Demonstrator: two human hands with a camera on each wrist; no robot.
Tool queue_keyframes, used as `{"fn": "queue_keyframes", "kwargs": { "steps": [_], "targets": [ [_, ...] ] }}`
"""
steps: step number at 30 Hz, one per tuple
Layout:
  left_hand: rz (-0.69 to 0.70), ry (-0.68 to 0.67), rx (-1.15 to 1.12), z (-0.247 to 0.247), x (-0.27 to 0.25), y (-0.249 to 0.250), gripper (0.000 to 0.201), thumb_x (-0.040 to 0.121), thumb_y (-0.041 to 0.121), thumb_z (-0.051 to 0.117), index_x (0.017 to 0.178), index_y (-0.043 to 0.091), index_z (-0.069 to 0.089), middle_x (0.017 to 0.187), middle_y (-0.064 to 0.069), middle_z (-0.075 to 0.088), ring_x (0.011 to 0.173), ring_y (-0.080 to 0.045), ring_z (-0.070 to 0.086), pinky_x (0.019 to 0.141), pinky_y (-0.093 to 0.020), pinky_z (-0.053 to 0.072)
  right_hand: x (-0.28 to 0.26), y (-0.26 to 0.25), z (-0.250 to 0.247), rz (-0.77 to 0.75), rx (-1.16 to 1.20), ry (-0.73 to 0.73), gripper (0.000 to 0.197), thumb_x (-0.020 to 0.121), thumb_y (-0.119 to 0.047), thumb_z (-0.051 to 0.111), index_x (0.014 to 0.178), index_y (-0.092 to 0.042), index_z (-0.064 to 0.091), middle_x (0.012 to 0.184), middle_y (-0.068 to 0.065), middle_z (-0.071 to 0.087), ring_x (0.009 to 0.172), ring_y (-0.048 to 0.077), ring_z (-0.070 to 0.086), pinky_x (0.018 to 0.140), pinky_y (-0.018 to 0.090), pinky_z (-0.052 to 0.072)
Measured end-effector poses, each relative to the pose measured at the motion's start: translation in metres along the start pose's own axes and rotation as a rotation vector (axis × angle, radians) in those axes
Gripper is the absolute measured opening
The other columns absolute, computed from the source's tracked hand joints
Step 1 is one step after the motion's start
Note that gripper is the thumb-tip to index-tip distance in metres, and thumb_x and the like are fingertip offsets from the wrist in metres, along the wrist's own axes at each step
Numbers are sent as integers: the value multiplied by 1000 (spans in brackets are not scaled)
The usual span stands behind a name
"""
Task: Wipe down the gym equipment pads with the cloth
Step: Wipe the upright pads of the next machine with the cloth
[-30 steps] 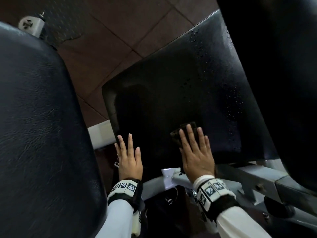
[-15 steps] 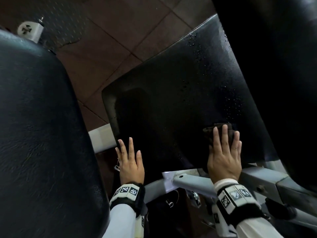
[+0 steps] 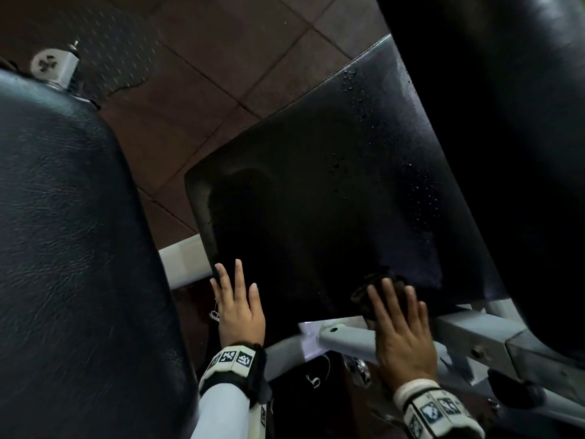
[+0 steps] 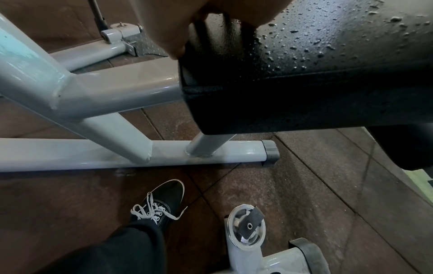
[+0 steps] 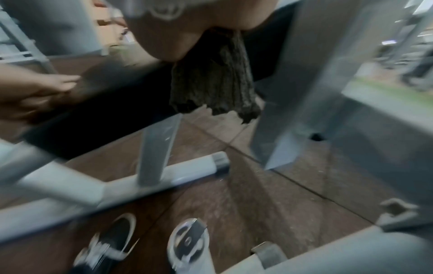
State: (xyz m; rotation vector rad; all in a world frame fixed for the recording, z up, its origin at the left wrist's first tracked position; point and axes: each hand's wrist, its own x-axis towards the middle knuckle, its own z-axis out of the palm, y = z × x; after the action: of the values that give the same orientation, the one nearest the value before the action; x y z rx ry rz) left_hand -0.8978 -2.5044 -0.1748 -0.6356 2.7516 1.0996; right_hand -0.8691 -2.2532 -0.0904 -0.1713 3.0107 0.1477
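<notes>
A black seat pad (image 3: 316, 217), beaded with water droplets on its right side, tilts in the middle of the head view. My left hand (image 3: 237, 293) lies flat with straight fingers on its near left corner. My right hand (image 3: 399, 315) presses a dark cloth (image 3: 376, 283) against the pad's near edge, fingers straight over it. In the right wrist view, which is blurred, the cloth (image 5: 215, 77) hangs below my palm over the pad's front edge. The left wrist view shows the wet pad (image 4: 328, 55) close up, under my left hand (image 4: 168, 27).
A large black pad (image 3: 63, 248) fills the left and another black pad (image 3: 506, 122) the upper right. The grey steel frame (image 3: 468, 337) runs under the seat. Below are brown floor tiles, my black shoe (image 4: 161, 200) and a metal adjustment knob (image 4: 246, 229).
My right hand slid the cloth to the right along the pad, then back a little left and down to the near edge. The left hand stayed on its corner.
</notes>
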Motion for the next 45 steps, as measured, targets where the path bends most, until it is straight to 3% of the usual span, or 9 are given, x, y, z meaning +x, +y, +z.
{"fn": "queue_keyframes", "kwargs": {
  "steps": [7,12,15,18,22,28,34,40,45],
  "targets": [
    [5,12,18,6,1,-2,58,94,42,30,148,19,28,157,-9,10,140,-43,18,104,-44,22,60,3,-20,278,123,98,58,91,-26,33,148,-20,24,157,2,14,145,28,-3,118,39,-3],
    [-69,26,-17,7,1,10,60,93,42,24,148,17,28,157,-10,9,142,-43,14,111,-42,13,82,-29,-13,110,75,120,55,92,-28,36,146,-20,30,155,4,20,144,31,6,117,45,6],
    [-132,2,-81,5,2,17,66,90,49,18,149,20,24,159,-9,5,145,-37,7,115,-43,9,58,-43,-3,-99,29,25,76,78,-23,57,147,-24,26,156,0,18,144,30,8,116,44,8],
    [-182,1,-101,5,4,26,71,87,54,18,149,19,25,159,-11,7,145,-37,6,115,-49,12,25,-35,3,-146,-29,-112,109,56,-22,74,149,-26,19,157,-2,15,145,27,6,116,41,6],
    [-254,-12,-88,6,10,34,69,89,54,20,150,22,22,159,-10,7,146,-36,6,112,-55,18,7,-14,-3,-19,-49,-85,96,64,-21,50,150,-27,9,158,-3,5,145,27,2,116,42,5],
    [-293,-19,-98,8,10,33,58,98,27,44,150,23,18,159,-9,5,145,-38,5,113,-56,15,64,2,-25,229,111,46,60,90,-27,31,148,-21,19,158,-2,6,145,23,-6,117,37,-1],
    [-249,-6,-90,11,8,27,59,96,43,36,149,24,22,159,-9,9,144,-40,11,110,-59,21,158,-12,-29,257,140,140,52,95,-32,31,146,-20,31,154,5,24,142,34,12,114,46,8],
    [-225,5,-55,16,7,22,62,93,49,32,149,23,25,158,-10,12,142,-43,17,107,-62,25,189,-53,-24,104,93,128,53,93,-32,36,145,-23,33,154,4,25,141,32,10,114,43,3],
    [-205,16,-95,14,7,21,65,90,51,27,148,22,22,157,-11,13,143,-43,15,111,-57,22,130,-61,-12,-175,63,-2,63,86,-26,43,147,-29,27,156,-6,18,144,26,11,115,42,12]
  ]
}}
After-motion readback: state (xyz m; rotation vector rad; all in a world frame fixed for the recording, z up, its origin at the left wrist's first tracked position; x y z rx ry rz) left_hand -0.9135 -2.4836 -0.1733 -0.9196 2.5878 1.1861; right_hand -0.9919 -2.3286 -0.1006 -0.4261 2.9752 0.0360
